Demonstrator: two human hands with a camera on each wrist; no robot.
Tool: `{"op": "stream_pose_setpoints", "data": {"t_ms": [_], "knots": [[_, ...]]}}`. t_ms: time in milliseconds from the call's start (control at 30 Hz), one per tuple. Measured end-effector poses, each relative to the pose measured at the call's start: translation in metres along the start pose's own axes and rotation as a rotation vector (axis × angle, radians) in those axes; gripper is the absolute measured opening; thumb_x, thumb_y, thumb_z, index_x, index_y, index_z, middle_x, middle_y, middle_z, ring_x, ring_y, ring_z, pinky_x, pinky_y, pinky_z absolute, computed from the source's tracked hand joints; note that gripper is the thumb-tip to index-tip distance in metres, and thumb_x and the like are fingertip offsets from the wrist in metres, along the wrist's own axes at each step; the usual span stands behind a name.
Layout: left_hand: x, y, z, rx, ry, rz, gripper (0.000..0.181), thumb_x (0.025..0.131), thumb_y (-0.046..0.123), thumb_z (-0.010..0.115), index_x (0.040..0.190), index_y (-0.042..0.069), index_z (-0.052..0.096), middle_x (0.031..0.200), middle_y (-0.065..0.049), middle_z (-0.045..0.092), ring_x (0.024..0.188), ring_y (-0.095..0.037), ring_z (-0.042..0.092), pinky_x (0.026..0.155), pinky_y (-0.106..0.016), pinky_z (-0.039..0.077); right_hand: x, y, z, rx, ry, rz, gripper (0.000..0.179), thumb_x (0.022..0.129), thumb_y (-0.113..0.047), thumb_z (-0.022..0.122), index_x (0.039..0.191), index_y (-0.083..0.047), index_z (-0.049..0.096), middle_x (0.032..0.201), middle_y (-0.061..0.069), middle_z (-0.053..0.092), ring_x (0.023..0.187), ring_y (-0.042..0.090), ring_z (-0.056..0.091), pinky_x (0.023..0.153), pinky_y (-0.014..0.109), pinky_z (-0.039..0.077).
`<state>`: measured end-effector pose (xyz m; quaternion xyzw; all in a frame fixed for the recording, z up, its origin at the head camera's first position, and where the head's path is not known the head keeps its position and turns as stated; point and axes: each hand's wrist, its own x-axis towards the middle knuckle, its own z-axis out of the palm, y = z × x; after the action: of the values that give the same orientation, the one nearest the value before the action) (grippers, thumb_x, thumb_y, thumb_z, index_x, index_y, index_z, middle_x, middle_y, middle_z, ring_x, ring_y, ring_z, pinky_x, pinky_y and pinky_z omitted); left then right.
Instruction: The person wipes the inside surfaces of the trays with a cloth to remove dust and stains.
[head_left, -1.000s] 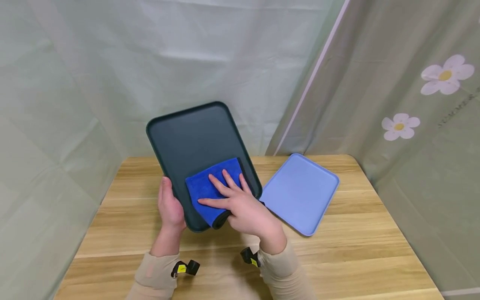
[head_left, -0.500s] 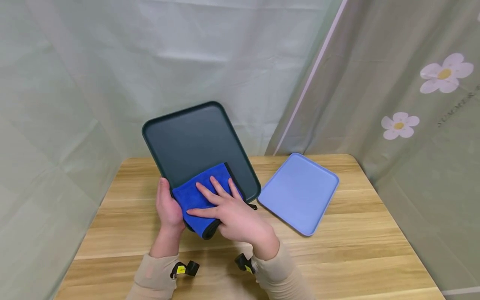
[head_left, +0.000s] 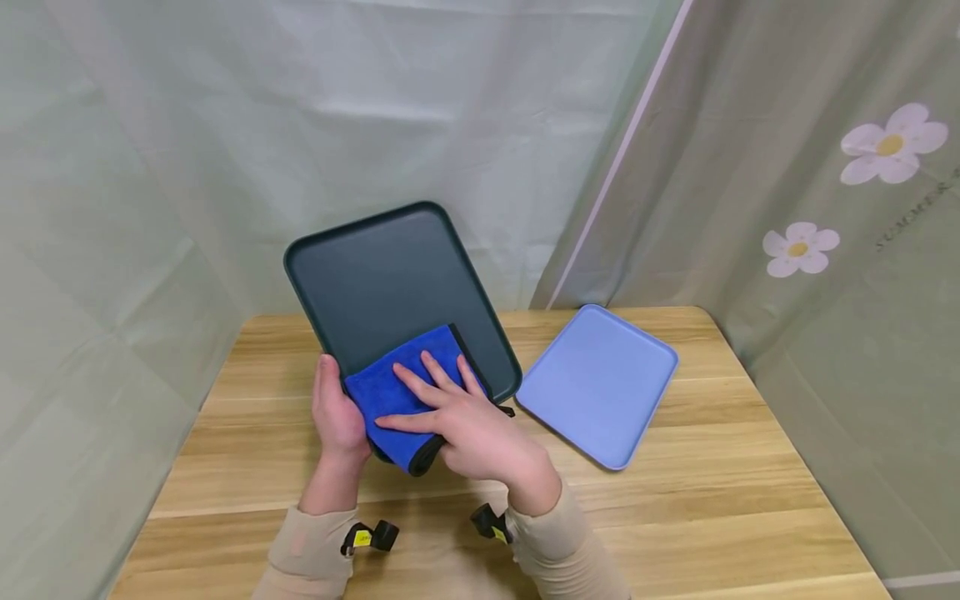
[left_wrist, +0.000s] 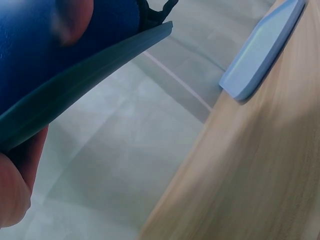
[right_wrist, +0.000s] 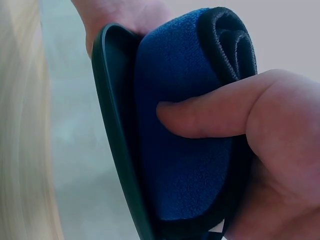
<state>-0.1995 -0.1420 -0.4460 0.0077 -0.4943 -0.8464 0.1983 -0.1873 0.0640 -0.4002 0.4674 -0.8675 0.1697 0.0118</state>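
Observation:
A dark green rectangular tray (head_left: 382, 287) is held tilted up above the table. My left hand (head_left: 341, 412) grips its lower left edge; in the left wrist view part of that hand (left_wrist: 14, 192) shows under the tray edge. A folded blue cloth (head_left: 386, 379) with black trim lies against the tray's lower part. My right hand (head_left: 480, 429) presses on the cloth with straight, spread fingers. From the right wrist, one straight digit lies across the cloth (right_wrist: 185, 165), whose rolled black edge sticks up; the other fingers are mostly hidden there.
A light blue tray (head_left: 600, 387) lies flat on the wooden table (head_left: 712, 500), right of the dark tray. Curtains (head_left: 480, 108) hang behind and at both sides, with flower prints on the right. Small black cameras (head_left: 385, 535) are strapped to both wrists.
The right hand has slid the cloth down and left across the tray, nearer the left hand, then stayed almost still. The dark tray has shifted slightly left. The light blue tray stays in place.

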Motion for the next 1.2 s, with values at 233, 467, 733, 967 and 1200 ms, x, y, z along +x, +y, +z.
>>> {"op": "stream_pose_setpoints", "data": {"t_ms": [233, 467, 733, 967, 1200], "knots": [[-0.001, 0.0, 0.0, 0.006, 0.003, -0.005, 0.058, 0.117, 0.049, 0.032, 0.164, 0.017, 0.043, 0.156, -0.005, 0.053, 0.14, -0.022, 0.05, 0.113, -0.029, 0.045, -0.003, 0.007, -0.001, 0.002, 0.005, -0.02, 0.1, 0.076, 0.018, 0.061, 0.156, -0.042, 0.056, 0.18, -0.004, 0.006, 0.163, 0.029, -0.008, 0.127, 0.066, -0.003], [0.0, 0.0, 0.0, -0.009, 0.038, -0.011, 0.057, 0.116, 0.049, 0.034, 0.162, 0.015, 0.045, 0.152, -0.005, 0.057, 0.138, -0.022, 0.053, 0.112, -0.029, 0.046, -0.006, 0.012, -0.005, 0.019, 0.02, -0.006, 0.102, 0.075, 0.021, 0.058, 0.156, -0.041, 0.057, 0.18, -0.004, 0.007, 0.164, 0.028, -0.007, 0.127, 0.066, -0.003], [0.0, 0.003, 0.0, 0.032, 0.055, -0.007, 0.06, 0.116, 0.05, 0.034, 0.163, 0.014, 0.043, 0.153, -0.005, 0.056, 0.138, -0.021, 0.053, 0.112, -0.028, 0.047, -0.011, 0.02, -0.01, 0.055, 0.056, 0.051, 0.103, 0.075, 0.022, 0.054, 0.157, -0.04, 0.055, 0.179, -0.006, 0.008, 0.164, 0.025, -0.007, 0.127, 0.065, -0.003], [0.0, 0.003, -0.001, 0.049, 0.059, -0.002, 0.06, 0.116, 0.05, 0.034, 0.162, 0.014, 0.044, 0.149, -0.005, 0.059, 0.132, -0.021, 0.059, 0.107, -0.029, 0.051, -0.014, 0.024, -0.013, 0.067, 0.073, 0.102, 0.103, 0.076, 0.023, 0.051, 0.156, -0.041, 0.056, 0.179, -0.007, 0.008, 0.164, 0.025, -0.007, 0.128, 0.063, -0.006], [-0.001, 0.004, -0.002, 0.035, 0.051, -0.005, 0.058, 0.116, 0.05, 0.034, 0.16, 0.014, 0.047, 0.144, -0.005, 0.063, 0.127, -0.02, 0.063, 0.103, -0.03, 0.054, -0.014, 0.024, -0.012, 0.068, 0.083, 0.106, 0.103, 0.076, 0.024, 0.05, 0.155, -0.04, 0.057, 0.179, -0.007, 0.009, 0.164, 0.026, -0.006, 0.128, 0.062, -0.004]]}}
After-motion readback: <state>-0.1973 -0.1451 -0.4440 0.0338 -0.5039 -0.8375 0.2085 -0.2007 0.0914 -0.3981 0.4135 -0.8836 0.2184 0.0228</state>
